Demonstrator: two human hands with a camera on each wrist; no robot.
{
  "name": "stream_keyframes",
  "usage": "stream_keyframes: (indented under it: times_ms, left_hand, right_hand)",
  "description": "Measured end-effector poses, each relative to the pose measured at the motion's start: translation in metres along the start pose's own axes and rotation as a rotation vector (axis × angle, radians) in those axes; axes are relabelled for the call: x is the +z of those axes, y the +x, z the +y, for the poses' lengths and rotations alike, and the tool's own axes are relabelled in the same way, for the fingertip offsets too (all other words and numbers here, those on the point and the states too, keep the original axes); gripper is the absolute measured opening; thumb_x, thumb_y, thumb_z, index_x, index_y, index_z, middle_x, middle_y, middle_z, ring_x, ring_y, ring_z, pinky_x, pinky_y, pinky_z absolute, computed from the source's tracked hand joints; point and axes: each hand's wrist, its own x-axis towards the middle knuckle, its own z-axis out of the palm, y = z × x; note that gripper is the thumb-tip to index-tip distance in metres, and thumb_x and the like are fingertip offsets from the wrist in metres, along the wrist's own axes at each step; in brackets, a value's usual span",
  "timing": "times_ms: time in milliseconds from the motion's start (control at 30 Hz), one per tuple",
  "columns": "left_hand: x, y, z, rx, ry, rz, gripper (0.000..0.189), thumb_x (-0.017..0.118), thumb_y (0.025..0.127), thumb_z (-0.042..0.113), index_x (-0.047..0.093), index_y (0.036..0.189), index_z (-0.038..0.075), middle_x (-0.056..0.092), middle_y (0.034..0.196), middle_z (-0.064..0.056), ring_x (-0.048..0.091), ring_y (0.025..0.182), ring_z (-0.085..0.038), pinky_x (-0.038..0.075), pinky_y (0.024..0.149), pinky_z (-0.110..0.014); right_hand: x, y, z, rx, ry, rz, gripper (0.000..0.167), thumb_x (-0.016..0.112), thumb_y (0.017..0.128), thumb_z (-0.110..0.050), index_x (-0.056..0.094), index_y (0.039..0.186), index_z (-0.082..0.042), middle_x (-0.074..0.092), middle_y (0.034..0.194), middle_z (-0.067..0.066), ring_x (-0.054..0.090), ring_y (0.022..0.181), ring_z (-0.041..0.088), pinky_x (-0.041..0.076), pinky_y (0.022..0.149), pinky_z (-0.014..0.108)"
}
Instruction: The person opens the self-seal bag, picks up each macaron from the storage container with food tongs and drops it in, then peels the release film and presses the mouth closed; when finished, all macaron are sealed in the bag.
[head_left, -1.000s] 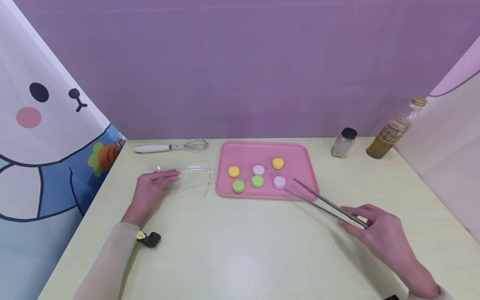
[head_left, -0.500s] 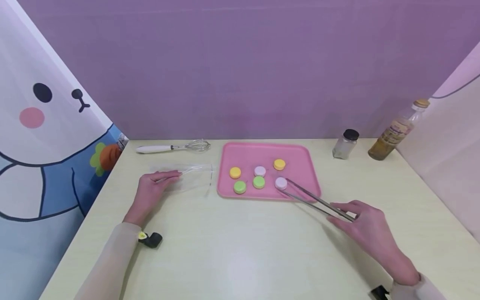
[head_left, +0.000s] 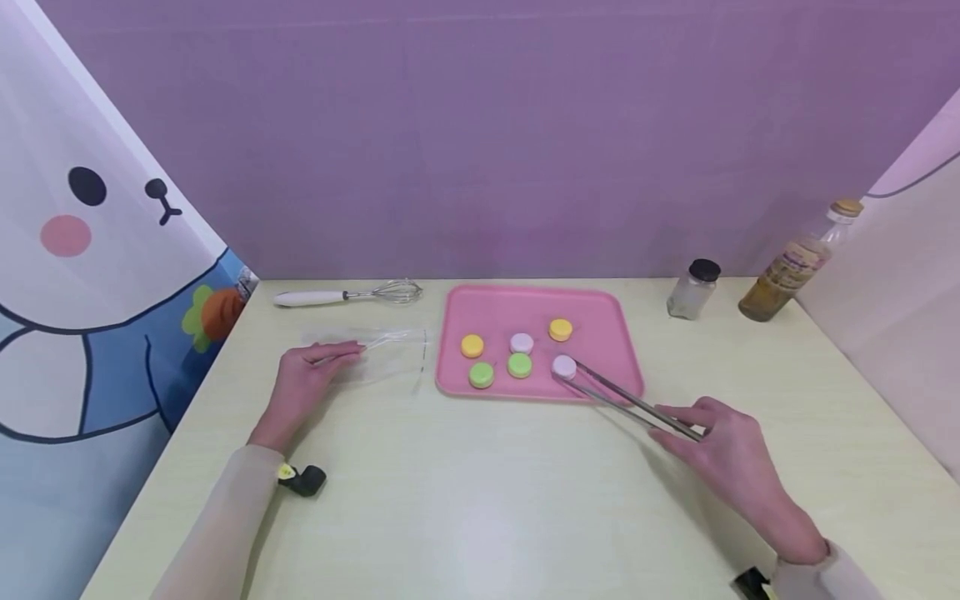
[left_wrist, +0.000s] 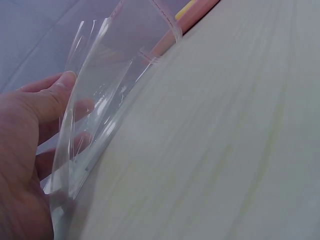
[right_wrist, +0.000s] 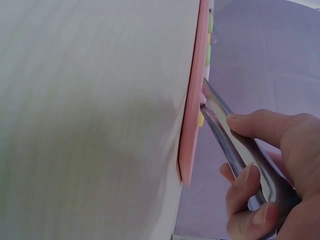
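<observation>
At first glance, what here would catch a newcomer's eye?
Probably the bright pink tray near the table's back edge, holding six small yellow, green and lilac rounds. Next, the metal tongs in the right grip, tips at the front lilac round. The large cartoon animal at the head view's left edge stands out too.

A pale desk (head_left: 465, 500) with faint streaks in its grain fills the lower part of the head view, its far edge running across near mid-height, with a soft glare at lower centre. A whisk (head_left: 307, 297) lies along that edge left of centre, handle to the left. Just below it, a clear bag (head_left: 386, 358) touches the desk. A pink tray (head_left: 585, 308) lies flat near the centre. Toward the upper right stand a black-capped jar (head_left: 690, 296) and, further right, a corked bottle (head_left: 783, 271).
</observation>
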Motion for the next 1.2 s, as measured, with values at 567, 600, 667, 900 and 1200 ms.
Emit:
stream_keyframes:
  times_ms: [567,600,667,900,1200]
  left_hand:
    - [0.000,0.000,0.001,-0.001,0.007,-0.010,0.017,0.074,0.093,0.010,0.079,0.108,0.003,0.073,0.114,-0.015,0.064,0.119,-0.033,0.028,0.119,-0.049]
    - [0.000,0.000,0.001,-0.001,0.007,-0.008,0.017,0.074,0.093,0.011,0.079,0.107,0.003,0.073,0.114,-0.015,0.064,0.119,-0.032,0.028,0.119,-0.049]
    - [0.000,0.000,0.000,0.000,0.014,-0.006,0.017,0.075,0.093,0.011,0.079,0.107,0.003,0.073,0.114,-0.015,0.064,0.119,-0.032,0.028,0.119,-0.050]
    - [0.000,-0.001,-0.003,0.008,0.010,-0.012,0.017,0.075,0.093,0.011,0.079,0.108,0.003,0.072,0.115,-0.015,0.063,0.120,-0.030,0.027,0.119,-0.051]
    - [-0.001,0.000,-0.003,0.021,0.007,-0.018,0.017,0.075,0.093,0.010,0.079,0.109,0.004,0.072,0.117,-0.015,0.062,0.121,-0.033,0.026,0.119,-0.054]
  right_hand:
    - [-0.001,0.007,-0.019,-0.061,0.051,0.034,0.033,0.094,0.065,-0.008,0.083,0.096,-0.009,0.052,0.068,-0.011,0.036,0.049,-0.001,0.028,0.038,0.016]
    - [0.000,0.008,-0.022,-0.067,0.059,0.034,0.033,0.094,0.065,-0.007,0.082,0.095,-0.009,0.052,0.068,-0.011,0.035,0.049,-0.001,0.028,0.038,0.015]
    - [0.002,0.012,-0.028,-0.079,0.075,0.029,0.032,0.094,0.065,-0.007,0.082,0.095,-0.008,0.052,0.068,-0.010,0.035,0.049,-0.001,0.028,0.038,0.015]
    - [0.013,0.027,-0.052,-0.072,0.112,-0.029,0.031,0.094,0.068,-0.008,0.082,0.097,-0.007,0.062,0.076,-0.004,0.040,0.054,0.002,0.035,0.042,0.018]
    - [0.040,0.052,-0.080,-0.070,0.150,-0.111,0.034,0.093,0.070,-0.011,0.081,0.102,-0.006,0.054,0.072,-0.004,0.044,0.058,0.009,0.040,0.045,0.022]
